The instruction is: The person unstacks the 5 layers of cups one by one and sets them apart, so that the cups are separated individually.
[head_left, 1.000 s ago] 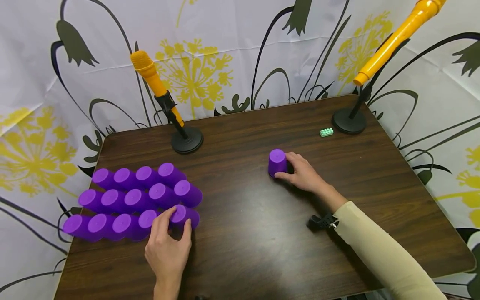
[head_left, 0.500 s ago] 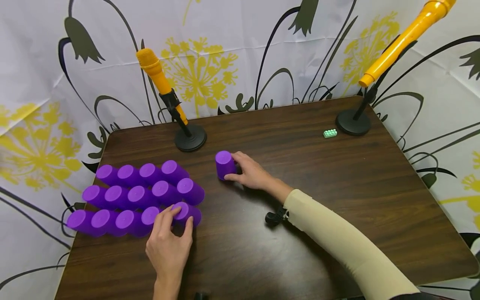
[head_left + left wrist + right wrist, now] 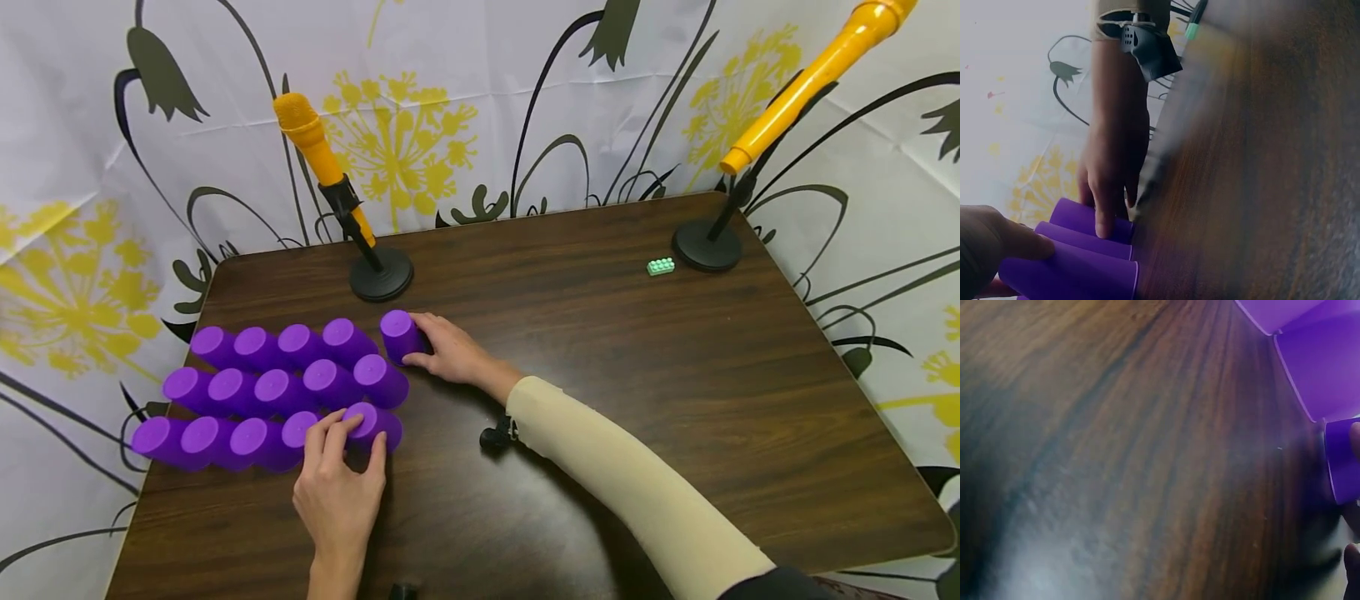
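Observation:
Purple cups stand upside down in three rows at the left of the table. My left hand (image 3: 339,492) grips the right-end cup (image 3: 381,429) of the front row between thumb and fingers. With my right hand (image 3: 457,354) I hold another purple cup (image 3: 400,335) by its right side, at the right end of the back row. That cup is close beside the back row's last cup (image 3: 349,342); whether they touch I cannot tell. The middle row ends in a cup (image 3: 382,380) between my two hands. In the left wrist view, the right hand (image 3: 1110,169) reaches down onto its cup.
Behind the cups stands a yellow microphone (image 3: 311,142) on a black stand (image 3: 381,275). A second yellow microphone (image 3: 817,83) tilts on its stand (image 3: 707,244) at the back right, near a mint green toy brick (image 3: 661,267). A patterned cloth (image 3: 465,50) hangs behind the brown table (image 3: 600,333).
My right hand has slid its cup leftward across the table to the end of the back row. The left hand has kept its grip on the front-row cup.

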### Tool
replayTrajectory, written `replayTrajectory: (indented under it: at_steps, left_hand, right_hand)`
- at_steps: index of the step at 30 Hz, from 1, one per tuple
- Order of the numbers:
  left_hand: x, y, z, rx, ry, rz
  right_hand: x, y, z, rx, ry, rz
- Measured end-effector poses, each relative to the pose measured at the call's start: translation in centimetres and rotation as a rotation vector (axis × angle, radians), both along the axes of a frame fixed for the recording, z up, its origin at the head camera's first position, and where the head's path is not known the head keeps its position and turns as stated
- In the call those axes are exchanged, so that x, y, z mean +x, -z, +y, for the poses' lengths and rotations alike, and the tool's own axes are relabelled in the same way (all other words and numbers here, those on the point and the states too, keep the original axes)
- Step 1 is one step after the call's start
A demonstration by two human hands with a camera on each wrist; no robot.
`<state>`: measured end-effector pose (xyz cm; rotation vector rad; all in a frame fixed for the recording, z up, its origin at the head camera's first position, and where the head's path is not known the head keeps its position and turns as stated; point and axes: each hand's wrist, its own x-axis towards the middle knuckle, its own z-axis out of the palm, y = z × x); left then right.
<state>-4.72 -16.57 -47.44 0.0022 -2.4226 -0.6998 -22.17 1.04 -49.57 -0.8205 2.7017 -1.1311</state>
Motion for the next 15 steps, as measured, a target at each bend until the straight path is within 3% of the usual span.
replayTrajectory:
  at_steps: [8, 15]
  left_hand:
    - [0.02, 0.0, -0.04, -0.003, 0.0, 0.004]
    - [-0.03, 0.14, 0.04, 0.0, -0.002, 0.021]
  right_hand:
    - [-0.12, 0.31, -0.41, 0.048, 0.013, 0.037]
    - [-0.15, 0.24, 0.05, 0.06, -0.004, 0.02]
